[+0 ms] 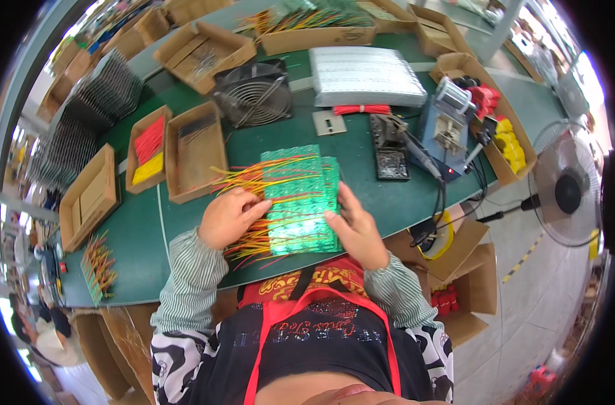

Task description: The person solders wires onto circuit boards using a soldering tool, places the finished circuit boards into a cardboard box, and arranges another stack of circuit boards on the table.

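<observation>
A stack of green circuit board panels (295,226) lies in front of me at the near edge of the table. Red and yellow wires (250,177) run across the boards and stick out past their left side. My right hand (359,229) grips the right edge of the stack, thumb on top and fingers along the side. At the left edge, my left hand (232,217) is closed among the wires, its thumb and forefinger touching them beside the board. The left hand's other fingers are curled under and partly hidden.
Behind the boards stand a black cooling fan (253,94), cardboard trays (194,152) and a bubble-wrapped pack (365,75). To the right are a soldering iron (422,154), its blue station (449,121) and cables. Another wired board (96,270) lies far left. A floor fan (565,192) stands right.
</observation>
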Action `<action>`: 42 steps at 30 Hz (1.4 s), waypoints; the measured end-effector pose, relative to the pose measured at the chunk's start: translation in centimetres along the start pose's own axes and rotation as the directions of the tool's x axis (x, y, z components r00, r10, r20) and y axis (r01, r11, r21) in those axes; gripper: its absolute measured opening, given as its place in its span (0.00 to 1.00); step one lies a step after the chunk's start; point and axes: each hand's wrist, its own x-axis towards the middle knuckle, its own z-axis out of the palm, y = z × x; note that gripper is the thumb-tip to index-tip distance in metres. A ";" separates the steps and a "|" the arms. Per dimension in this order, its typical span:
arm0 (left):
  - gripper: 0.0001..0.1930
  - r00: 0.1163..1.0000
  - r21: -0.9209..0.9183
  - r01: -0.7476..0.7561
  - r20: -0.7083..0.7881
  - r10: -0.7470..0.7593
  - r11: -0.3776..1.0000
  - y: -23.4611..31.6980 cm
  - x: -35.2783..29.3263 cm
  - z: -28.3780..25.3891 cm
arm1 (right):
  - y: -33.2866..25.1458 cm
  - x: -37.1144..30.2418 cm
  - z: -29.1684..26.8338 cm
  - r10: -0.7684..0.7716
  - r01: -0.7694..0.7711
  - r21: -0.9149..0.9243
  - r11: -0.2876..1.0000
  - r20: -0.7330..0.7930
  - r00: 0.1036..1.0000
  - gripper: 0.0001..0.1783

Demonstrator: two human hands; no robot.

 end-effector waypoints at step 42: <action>0.14 0.716 -0.631 0.591 0.123 -0.687 0.503 -10.3 -4.5 2.6 | -9.7 21.7 -42.3 -0.378 -0.078 -0.988 -0.133 -0.022 0.926 0.22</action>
